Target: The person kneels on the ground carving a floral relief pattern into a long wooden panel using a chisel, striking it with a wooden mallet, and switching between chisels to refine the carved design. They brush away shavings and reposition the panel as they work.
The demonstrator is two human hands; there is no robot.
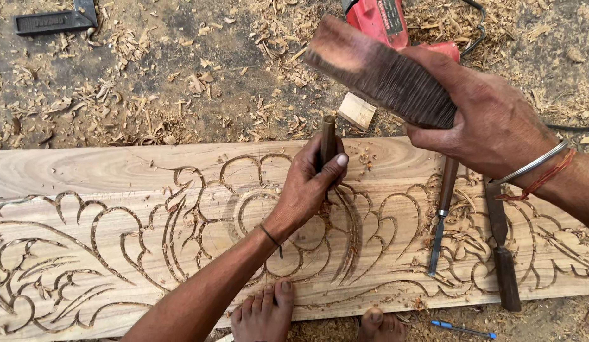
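A long pale wooden plank (92, 171) lies on the ground, carved with a flower and curling leaf outlines. My left hand (310, 183) grips a dark-handled chisel (328, 136), held upright on the carved flower near the plank's middle. My right hand (491, 120) is raised above and to the right of it, clasping a blurred dark wooden block (377, 73) used as a mallet. My toes (266, 310) rest on the plank's near edge.
Two more chisels (441, 218) (502, 253) lie on the plank at the right. A red power tool (383, 19) and a small wood offcut (356, 111) sit behind it among shavings. A metal square (54, 22) lies far left, a blue pen (462, 329) near right.
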